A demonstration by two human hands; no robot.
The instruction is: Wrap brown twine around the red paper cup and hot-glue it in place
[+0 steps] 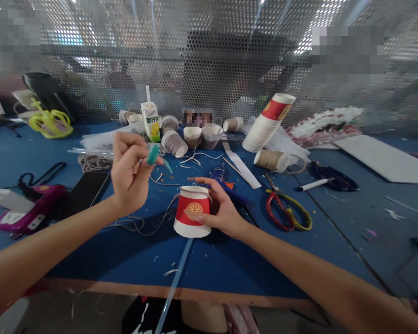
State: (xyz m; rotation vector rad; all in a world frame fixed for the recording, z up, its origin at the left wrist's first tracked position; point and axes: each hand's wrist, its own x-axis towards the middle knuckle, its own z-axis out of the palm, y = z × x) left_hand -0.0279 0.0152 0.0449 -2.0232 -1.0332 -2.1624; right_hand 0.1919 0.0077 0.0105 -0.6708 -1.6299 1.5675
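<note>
the red and white paper cup (186,204) is between the two hands, wider end down, in the right hand (226,212), its fingers wrapped around the far side and thumb on the front. the left hand (128,178) is raised to the left, apart from the cup, fingers curled (teal covering (153,154) on one fingertip; whether it pinches anything, i cannot tell). scissors (276,189) lie beyond, rightward.

A perforated metal screen (212,60) (glinting with light) stands behind the blue-topped table (118,260).
</note>
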